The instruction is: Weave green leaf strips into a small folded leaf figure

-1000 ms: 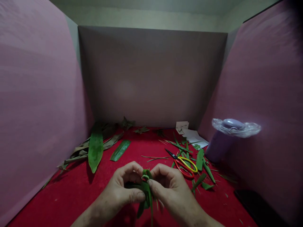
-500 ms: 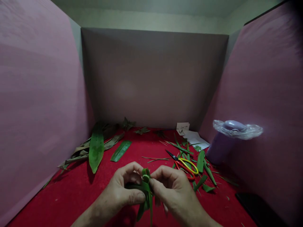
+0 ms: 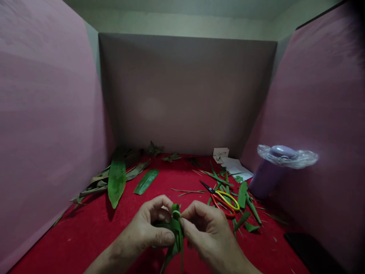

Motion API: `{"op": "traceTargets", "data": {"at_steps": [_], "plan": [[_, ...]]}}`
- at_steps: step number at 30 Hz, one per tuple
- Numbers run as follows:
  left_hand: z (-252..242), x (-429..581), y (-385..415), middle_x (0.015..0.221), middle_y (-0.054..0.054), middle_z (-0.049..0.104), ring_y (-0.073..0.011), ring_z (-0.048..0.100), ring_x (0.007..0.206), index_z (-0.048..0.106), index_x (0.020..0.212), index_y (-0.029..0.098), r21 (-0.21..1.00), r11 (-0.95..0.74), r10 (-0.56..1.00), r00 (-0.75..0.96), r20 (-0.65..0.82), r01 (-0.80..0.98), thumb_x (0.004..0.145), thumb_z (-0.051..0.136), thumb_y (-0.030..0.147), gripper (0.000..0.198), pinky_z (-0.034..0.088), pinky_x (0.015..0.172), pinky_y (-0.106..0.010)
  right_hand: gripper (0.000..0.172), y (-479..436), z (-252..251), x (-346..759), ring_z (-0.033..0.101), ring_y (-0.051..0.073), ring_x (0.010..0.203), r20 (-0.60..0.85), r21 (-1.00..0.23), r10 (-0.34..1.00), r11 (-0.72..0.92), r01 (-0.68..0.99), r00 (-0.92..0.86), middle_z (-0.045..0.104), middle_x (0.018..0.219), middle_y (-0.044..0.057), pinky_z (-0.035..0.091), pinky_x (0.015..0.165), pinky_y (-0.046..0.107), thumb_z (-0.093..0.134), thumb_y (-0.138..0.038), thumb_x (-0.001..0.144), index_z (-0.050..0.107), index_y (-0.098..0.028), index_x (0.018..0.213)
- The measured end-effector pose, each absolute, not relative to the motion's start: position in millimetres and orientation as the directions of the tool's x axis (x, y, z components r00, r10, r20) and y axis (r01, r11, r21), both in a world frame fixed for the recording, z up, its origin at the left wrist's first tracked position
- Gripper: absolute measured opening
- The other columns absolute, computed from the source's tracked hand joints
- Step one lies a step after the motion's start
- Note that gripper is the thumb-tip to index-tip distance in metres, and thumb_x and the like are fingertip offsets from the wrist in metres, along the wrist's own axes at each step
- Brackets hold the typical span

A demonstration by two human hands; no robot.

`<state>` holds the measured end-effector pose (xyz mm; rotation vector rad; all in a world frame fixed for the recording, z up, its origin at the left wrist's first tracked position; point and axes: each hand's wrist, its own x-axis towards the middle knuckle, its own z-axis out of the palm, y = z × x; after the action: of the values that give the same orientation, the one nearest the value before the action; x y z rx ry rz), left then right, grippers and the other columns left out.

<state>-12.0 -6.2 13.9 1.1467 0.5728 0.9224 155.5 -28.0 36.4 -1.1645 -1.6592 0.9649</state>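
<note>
A folded green leaf piece (image 3: 177,228) with a small loop at its top is held between my two hands, its strips hanging downward. My left hand (image 3: 151,226) grips it from the left, thumb across the front and index finger by the loop. From the other side my right hand (image 3: 207,230) pinches the piece just below the loop with thumb and index finger. Fingertips hide part of the folds. Just beyond my right hand lie scissors (image 3: 222,199) with one yellow and one red handle, on top of cut leaf strips.
Green leaf scraps (image 3: 242,195) lie around the scissors on the red cloth (image 3: 94,239). A broad leaf (image 3: 116,182) rests on dry leaves at the left. White papers (image 3: 235,167), a purple container (image 3: 268,177) with clear plastic, and a black flat object (image 3: 310,249) stand or lie right.
The hanging strips have swung slightly, their lower ends shifting left. My right fingers have moved a little closer around the piece beneath the loop. Both hands keep their hold.
</note>
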Motion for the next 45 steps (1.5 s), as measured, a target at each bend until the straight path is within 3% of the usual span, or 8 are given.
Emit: {"op": "traceTargets", "data": {"at_steps": [8,12,17,21,27,34,40,45], "plan": [[13,-11,-6,0.059,0.002,0.066,-0.0046,0.049,0.043,0.059,0.078,0.018,0.92,0.152,0.851,0.521,0.064,-0.361,0.055,0.082,0.02,0.032,0.029,0.039,-0.013,0.019,-28,37,156,0.041,0.008,0.048,0.195,-0.936,0.966,0.235,0.261,-0.172,0.047,0.05,-0.003,0.031,0.043,0.019,0.059,-0.026,0.075,0.056,-0.015,0.059],[15,-12,-7,0.065,-0.001,0.07,-0.0083,0.057,0.05,0.061,0.077,0.017,0.911,0.173,0.863,0.503,0.043,-0.375,0.054,0.082,0.02,0.032,0.034,0.043,-0.014,0.017,-25,36,155,0.041,0.006,0.042,0.096,-0.978,0.973,0.131,0.159,-0.211,0.047,0.047,-0.005,0.031,0.039,0.017,0.058,-0.025,0.075,0.053,-0.016,0.061],[19,-10,-9,0.065,-0.001,0.071,-0.0097,0.059,0.051,0.063,0.073,0.017,0.877,0.162,0.89,0.45,0.068,-0.453,0.053,0.082,0.016,0.028,0.041,0.045,-0.016,0.035,-20,43,159,0.044,0.006,0.035,-0.006,-1.0,0.953,-0.013,-0.019,-0.302,0.049,0.048,-0.004,0.03,0.031,0.015,0.048,-0.046,0.082,0.052,-0.015,0.065],[24,-9,-11,0.064,0.0,0.072,-0.0088,0.059,0.051,0.064,0.073,0.018,0.881,0.129,0.909,0.41,0.079,-0.455,0.053,0.083,0.017,0.027,0.042,0.046,-0.015,0.045,-23,49,166,0.042,0.005,0.033,-0.025,-0.997,0.949,-0.002,0.073,-0.314,0.051,0.049,-0.003,0.029,0.029,0.015,0.047,-0.058,0.08,0.053,-0.015,0.068],[25,-9,-13,0.062,0.001,0.071,-0.0066,0.056,0.047,0.065,0.071,0.018,0.889,0.105,0.918,0.387,0.086,-0.447,0.054,0.082,0.015,0.024,0.036,0.042,-0.012,0.034,-30,51,166,0.046,0.006,0.038,-0.026,-0.986,0.949,0.027,0.165,-0.314,0.048,0.047,-0.004,0.032,0.036,0.016,0.06,-0.043,0.076,0.048,-0.017,0.058],[23,-9,-13,0.062,0.002,0.071,-0.0079,0.058,0.047,0.065,0.071,0.019,0.889,0.125,0.929,0.367,0.051,-0.441,0.052,0.083,0.016,0.026,0.038,0.042,-0.014,0.029,-27,56,164,0.039,0.003,0.03,-0.116,-0.993,0.912,-0.104,0.053,-0.393,0.046,0.04,-0.008,0.028,0.032,0.013,0.062,-0.035,0.071,0.045,-0.017,0.056],[22,-8,-14,0.062,0.002,0.072,-0.0071,0.058,0.047,0.067,0.071,0.021,0.882,0.12,0.916,0.393,0.078,-0.456,0.051,0.083,0.017,0.026,0.04,0.042,-0.013,0.023,-22,59,172,0.047,0.004,0.03,-0.146,-0.958,0.795,-0.263,-0.118,-0.588,0.06,0.053,-0.002,0.034,0.031,0.013,0.059,-0.028,0.074,0.045,-0.016,0.06],[22,-9,-15,0.067,0.001,0.072,-0.0085,0.059,0.05,0.068,0.07,0.021,0.879,0.136,0.922,0.383,0.057,-0.458,0.048,0.084,0.015,0.028,0.043,0.043,-0.014,0.023,-18,57,181,0.047,0.003,0.034,-0.179,-0.97,0.745,-0.244,-0.014,-0.643,0.059,0.052,-0.002,0.034,0.034,0.011,0.062,-0.028,0.074,0.048,-0.015,0.061]]}}
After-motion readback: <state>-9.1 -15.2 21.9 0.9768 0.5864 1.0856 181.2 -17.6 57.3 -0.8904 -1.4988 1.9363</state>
